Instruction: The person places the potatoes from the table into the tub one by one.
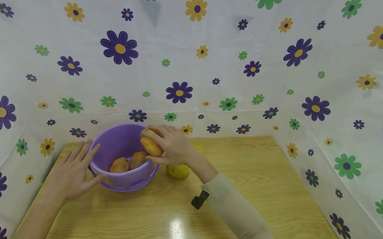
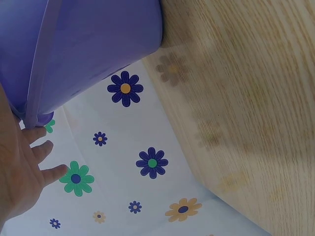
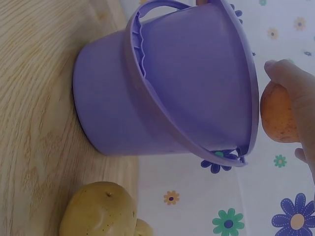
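Observation:
A purple bucket (image 1: 123, 179) stands on the table, its handle (image 3: 170, 125) hanging down along the side. Inside it lie two potatoes, a lighter one (image 1: 119, 165) and a darker one (image 1: 138, 159). My right hand (image 1: 174, 144) grips another potato (image 1: 151, 143) at the bucket's right rim; the right wrist view shows this potato (image 3: 278, 113) just outside the bucket's mouth. With fingers spread and mostly straight, my left hand (image 1: 72, 172) touches the left rim. Only part of the left hand (image 2: 22, 169) shows in the left wrist view.
Right of the bucket, a speckled yellow fruit (image 1: 178, 171) lies on the wooden table (image 1: 247, 188). Another yellow piece (image 1: 197, 147) sits behind it, partly hidden by my right forearm. A white flower-printed cloth (image 1: 163, 77) encloses the table's back and sides.

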Tool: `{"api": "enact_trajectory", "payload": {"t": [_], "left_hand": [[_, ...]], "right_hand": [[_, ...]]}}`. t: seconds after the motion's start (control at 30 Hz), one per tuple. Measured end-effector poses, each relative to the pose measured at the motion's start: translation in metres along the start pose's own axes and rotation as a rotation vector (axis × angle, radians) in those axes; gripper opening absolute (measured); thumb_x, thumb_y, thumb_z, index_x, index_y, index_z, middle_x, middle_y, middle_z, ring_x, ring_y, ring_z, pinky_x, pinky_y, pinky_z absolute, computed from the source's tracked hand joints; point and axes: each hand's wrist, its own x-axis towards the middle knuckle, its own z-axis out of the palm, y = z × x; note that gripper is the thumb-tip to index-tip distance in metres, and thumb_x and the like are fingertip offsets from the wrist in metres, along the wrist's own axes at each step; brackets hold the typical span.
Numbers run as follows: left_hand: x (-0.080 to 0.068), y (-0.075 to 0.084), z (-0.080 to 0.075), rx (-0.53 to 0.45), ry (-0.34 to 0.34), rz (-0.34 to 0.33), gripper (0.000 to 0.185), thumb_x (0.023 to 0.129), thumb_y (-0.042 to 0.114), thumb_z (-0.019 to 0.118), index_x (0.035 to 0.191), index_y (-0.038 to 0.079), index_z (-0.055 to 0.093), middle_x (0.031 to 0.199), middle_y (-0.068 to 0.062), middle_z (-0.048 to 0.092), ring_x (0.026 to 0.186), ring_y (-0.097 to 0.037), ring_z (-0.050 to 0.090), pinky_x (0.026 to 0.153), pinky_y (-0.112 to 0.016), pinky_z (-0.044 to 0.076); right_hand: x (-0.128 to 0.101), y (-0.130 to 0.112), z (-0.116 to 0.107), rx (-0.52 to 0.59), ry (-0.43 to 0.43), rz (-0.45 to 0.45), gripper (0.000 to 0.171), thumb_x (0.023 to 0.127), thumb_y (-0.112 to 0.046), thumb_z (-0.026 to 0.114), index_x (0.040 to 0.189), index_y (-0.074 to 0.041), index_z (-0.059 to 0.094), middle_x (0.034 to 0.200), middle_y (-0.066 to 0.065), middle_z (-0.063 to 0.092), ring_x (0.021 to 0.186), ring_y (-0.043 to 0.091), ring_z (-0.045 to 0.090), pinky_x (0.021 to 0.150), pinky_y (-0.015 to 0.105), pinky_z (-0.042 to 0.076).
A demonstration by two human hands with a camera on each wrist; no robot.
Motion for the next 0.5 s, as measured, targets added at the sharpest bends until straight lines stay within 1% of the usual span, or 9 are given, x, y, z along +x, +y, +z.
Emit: {"api": "enact_trajectory", "payload": {"t": [0.3,0.5], "left_hand": [[0.0,0.0,0.002,0.002,-0.003,0.005,0.103,0.092,0.067,0.066,0.169,0.012,0.024,0.177,-0.02,0.017,0.168,-0.034,0.01,0.122,-0.069,0.031],[0.0,0.001,0.0,0.004,-0.003,0.006,0.103,0.092,0.067,0.065,0.169,0.012,0.024,0.177,-0.021,0.017,0.167,-0.036,0.012,0.121,-0.07,0.031]], "right_hand": [[0.011,-0.004,0.008,-0.034,-0.035,-0.011,0.077,0.087,-0.061,0.075,0.147,-0.019,0.055,0.148,0.01,0.061,0.123,0.026,0.069,0.106,0.037,0.059],[0.021,-0.008,0.015,-0.025,-0.054,-0.008,0.077,0.087,-0.062,0.075,0.148,-0.02,0.055,0.148,0.009,0.06,0.124,0.026,0.069,0.107,0.036,0.058]]}}
